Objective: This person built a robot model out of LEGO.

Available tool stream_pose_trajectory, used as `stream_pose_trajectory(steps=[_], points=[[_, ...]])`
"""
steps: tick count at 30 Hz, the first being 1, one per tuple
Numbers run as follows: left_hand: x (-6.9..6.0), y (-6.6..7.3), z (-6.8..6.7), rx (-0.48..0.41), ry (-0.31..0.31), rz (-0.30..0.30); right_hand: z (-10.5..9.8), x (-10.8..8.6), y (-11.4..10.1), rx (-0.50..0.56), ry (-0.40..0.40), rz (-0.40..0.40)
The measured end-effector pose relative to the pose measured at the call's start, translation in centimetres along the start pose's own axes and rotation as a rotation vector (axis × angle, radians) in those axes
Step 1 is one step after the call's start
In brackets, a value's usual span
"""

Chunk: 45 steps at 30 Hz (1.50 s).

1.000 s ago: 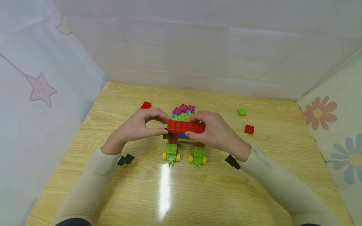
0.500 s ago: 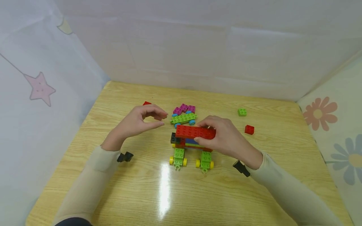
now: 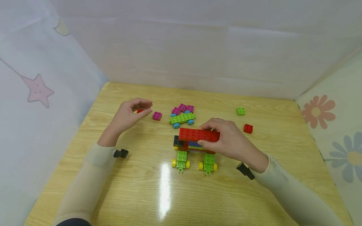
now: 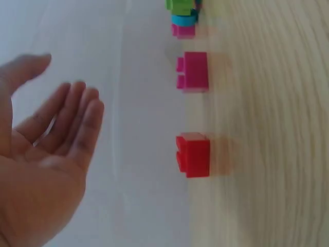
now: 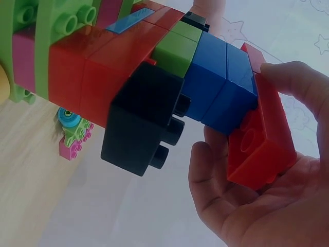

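My right hand [image 3: 226, 138] grips the red bricks [image 3: 192, 134] on top of a built toy block vehicle, thumb on one side and fingers on the other. Below them sit blue bricks [image 5: 208, 77], a lime brick [image 5: 177, 46], red bricks and black bricks [image 5: 139, 118]. Two lime wheeled bases [image 3: 181, 158] with yellow wheels form its underside. At the left, my left hand [image 3: 128, 114] hangs over the table with fingers loosely bent and nothing held. A loose red brick [image 4: 196, 157], partly hidden by that hand in the head view, lies near a magenta brick [image 3: 157, 115].
Behind the vehicle stands a lime wheeled base [image 3: 182, 118] with blue wheels, beside several magenta bricks [image 3: 183, 108]. A lime brick [image 3: 241, 111] and a red brick [image 3: 248, 128] lie on the right of the wooden table [image 3: 135, 188]. Patterned cloth surrounds the table.
My left hand has left the vehicle and moved left, uncovering a magenta brick. My right hand has shifted the vehicle right and slightly nearer, bringing the blue-wheeled base into full view.
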State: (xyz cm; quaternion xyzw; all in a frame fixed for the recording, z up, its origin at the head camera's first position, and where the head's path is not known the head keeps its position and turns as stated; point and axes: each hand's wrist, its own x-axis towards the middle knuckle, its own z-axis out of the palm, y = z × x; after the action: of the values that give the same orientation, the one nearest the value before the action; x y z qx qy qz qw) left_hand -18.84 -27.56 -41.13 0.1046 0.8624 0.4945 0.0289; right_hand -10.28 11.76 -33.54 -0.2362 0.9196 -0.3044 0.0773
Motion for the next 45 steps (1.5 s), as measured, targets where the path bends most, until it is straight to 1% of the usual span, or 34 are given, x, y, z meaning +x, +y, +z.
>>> stream_pose_trajectory(steps=[3,6,9,11,15,18,21,25,28,33,40,45], points=[[0.2,-0.8,-0.4,0.035,0.056,-0.061,0.0,-0.1,0.0,0.000,-0.004,0.007],[0.4,-1.5,-0.6,0.092,0.108,-0.118,-0.1,-0.2,0.0,-0.001,-0.008,0.014],[0.7,-2.3,-0.6,0.146,0.149,-0.168,-0.1,-0.3,0.1,-0.002,-0.007,0.018],[0.9,-2.8,-0.6,0.181,0.163,-0.201,-0.1,-0.4,0.1,-0.002,-0.005,0.017],[1.3,-3.7,-0.7,0.233,0.147,-0.256,-0.1,-0.6,0.2,-0.004,-0.001,0.005],[1.5,-4.2,-0.8,0.256,0.121,-0.289,-0.1,-0.8,0.4,0.003,-0.004,-0.003],[1.7,-4.3,-0.8,0.269,0.097,-0.322,-0.2,-1.2,0.6,0.013,-0.003,0.007],[1.8,-4.2,-0.9,0.281,0.063,-0.354,-0.4,-1.9,0.9,0.028,0.032,0.019],[1.9,-4.1,-0.8,0.304,0.036,-0.362,-0.5,-2.2,1.1,0.034,0.059,0.013],[2.2,-4.1,-0.8,0.343,-0.007,-0.367,-0.5,-2.4,1.4,0.044,0.069,0.018],[2.7,-4.3,-0.7,0.418,-0.018,-0.356,-0.2,-2.5,1.6,0.047,0.070,0.021],[3.1,-4.3,-0.8,0.448,-0.027,-0.356,-0.2,-2.6,1.8,0.059,0.069,0.027]])
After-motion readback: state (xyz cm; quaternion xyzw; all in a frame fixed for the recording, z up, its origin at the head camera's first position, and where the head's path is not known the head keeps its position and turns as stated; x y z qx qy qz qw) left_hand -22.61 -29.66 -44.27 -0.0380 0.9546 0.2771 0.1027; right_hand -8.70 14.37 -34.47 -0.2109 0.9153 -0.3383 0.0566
